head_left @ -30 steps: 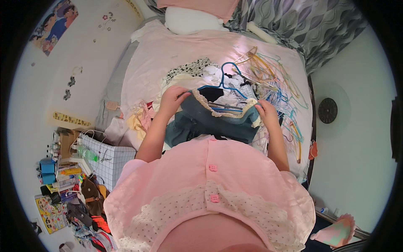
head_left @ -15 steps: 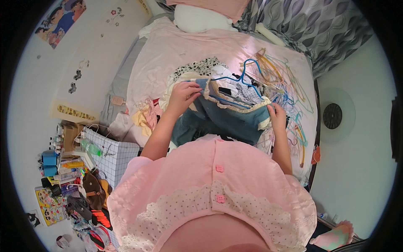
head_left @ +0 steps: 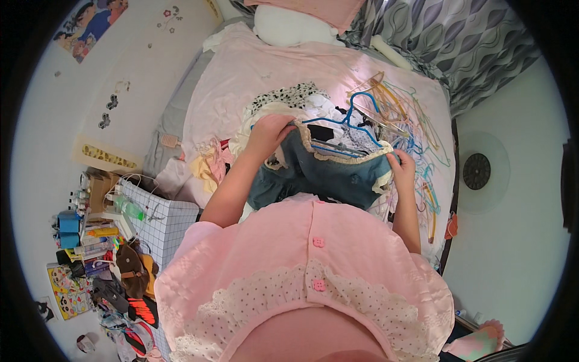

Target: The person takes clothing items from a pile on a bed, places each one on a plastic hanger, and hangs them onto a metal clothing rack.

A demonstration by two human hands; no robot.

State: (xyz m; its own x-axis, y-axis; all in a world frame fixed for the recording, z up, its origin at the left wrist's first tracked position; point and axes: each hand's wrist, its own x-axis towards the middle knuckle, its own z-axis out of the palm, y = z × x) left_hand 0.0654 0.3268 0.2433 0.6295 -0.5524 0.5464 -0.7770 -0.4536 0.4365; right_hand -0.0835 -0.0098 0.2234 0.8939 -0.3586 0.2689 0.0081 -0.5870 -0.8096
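A teal-blue garment (head_left: 329, 178) with a cream ruffled edge is stretched between my hands above the bed. A blue clothes hanger (head_left: 348, 111) sits within its opening, hook pointing away from me. My left hand (head_left: 272, 134) is closed on the left end of the garment's upper edge, by the hanger's left side. At the other end, my right hand (head_left: 403, 168) pinches the ruffled edge between thumb and fingers. Behind the garment lies a pile of clothes, with a black-and-white spotted cloth (head_left: 289, 95) on top. Whether the garment is a dress or a skirt, I cannot tell.
Many loose hangers (head_left: 416, 114) lie tangled on the bed's right side. Pink and yellow clothes (head_left: 211, 163) lie to the left. A checked-cloth table (head_left: 172, 211) with bottles and bags stands at the lower left. A pillow (head_left: 295, 25) lies at the bed's far end.
My left hand has shifted along the garment's left end, with its fingers wrapped further over the edge. The right end and right hand have moved slightly right and down.
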